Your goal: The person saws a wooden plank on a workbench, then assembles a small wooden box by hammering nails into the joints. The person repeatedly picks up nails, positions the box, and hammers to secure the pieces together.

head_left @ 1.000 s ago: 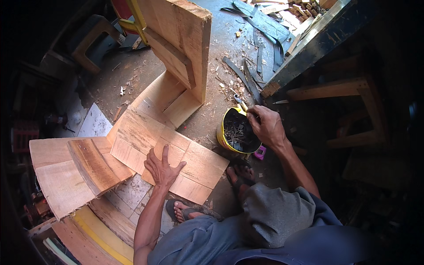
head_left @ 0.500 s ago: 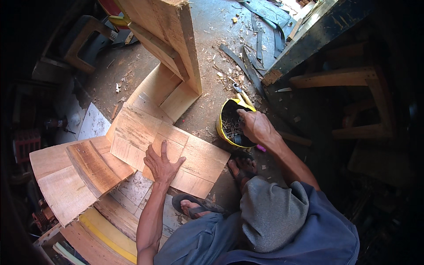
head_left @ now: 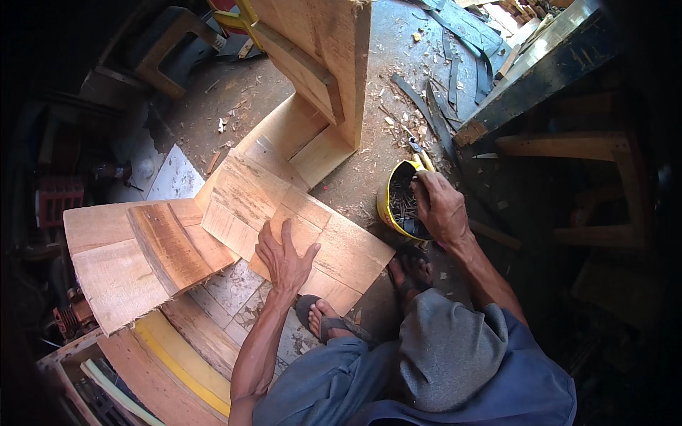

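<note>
Our right hand bends over the rim of a yellow bucket on the floor, nearer than the left to the jumbled nails just left of its bunched fingers; whether these grip one, we cannot tell. Our left hand, fingers spread, rests on a wooden panel slanting toward the bucket. We can read no lettering.

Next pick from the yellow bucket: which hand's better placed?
Right, I'd say. The right hand is at the yellow bucket, fingertips by its opening near the thin nail-like pieces. The left hand rests, fingers spread, on the wooden panel, farther away.
</note>
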`<state>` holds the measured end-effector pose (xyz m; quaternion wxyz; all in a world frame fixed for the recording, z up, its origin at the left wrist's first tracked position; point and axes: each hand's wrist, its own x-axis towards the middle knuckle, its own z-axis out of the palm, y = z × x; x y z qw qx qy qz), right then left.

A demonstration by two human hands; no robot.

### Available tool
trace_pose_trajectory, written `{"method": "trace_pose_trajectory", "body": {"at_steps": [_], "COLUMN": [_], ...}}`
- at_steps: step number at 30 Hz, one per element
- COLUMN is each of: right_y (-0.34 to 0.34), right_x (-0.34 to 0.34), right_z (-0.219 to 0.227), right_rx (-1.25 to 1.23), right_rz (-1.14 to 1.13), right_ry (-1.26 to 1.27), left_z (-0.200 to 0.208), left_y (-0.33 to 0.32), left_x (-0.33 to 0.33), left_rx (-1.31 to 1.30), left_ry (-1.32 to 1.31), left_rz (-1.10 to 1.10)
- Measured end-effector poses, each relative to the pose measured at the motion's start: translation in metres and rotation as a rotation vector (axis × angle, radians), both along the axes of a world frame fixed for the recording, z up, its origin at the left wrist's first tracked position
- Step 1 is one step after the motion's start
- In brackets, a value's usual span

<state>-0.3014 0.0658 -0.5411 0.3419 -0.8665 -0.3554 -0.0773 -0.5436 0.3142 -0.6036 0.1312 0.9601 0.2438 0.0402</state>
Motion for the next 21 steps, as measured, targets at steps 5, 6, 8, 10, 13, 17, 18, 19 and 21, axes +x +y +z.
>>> {"method": "trace_pose_trajectory", "body": {"at_steps": [5,6,8,10,13,17,18,19,21], "right_y": [0.0,0.005,0.009,0.012,0.003,-0.056,-0.071,-0.095,-0.141], "right_x": [-0.039,-0.048,-0.059,-0.066,-0.051,-0.039,-0.031,-0.019,0.004], "right_z": [0.073,0.078,0.076,0.072,0.08,0.06,0.051,0.028,-0.028], "right_rx": [0.569,0.68,0.646,0.522,0.252,0.139,0.121,-0.016,-0.284], "right_rz": [-0.062,-0.01,0.198,0.293,0.406,-0.017,-0.186,-0.294,-0.32], "right_ry": [0.691,0.778,0.755,0.763,0.455,0.663,0.644,0.614,0.438], "left_z": [0.068,0.086,0.114,0.117,0.108,0.103,0.098,0.085,0.055], "left_y": [-0.047,-0.061,-0.082,-0.074,-0.038,0.037,0.057,0.072,0.098], "left_x": [0.04,0.052,0.074,0.088,0.1,0.109,0.114,0.117,0.124], "left_rx": [-1.123,-1.491,-2.226,-2.199,-2.173,-1.721,-1.637,-1.586,-1.478], "left_ry": [0.024,-0.111,-0.427,-0.551,-0.667,-0.855,-0.88,-0.881,-0.903], "left_rz": [0.039,0.112,0.241,0.288,0.292,0.346,0.375,0.403,0.45]}}
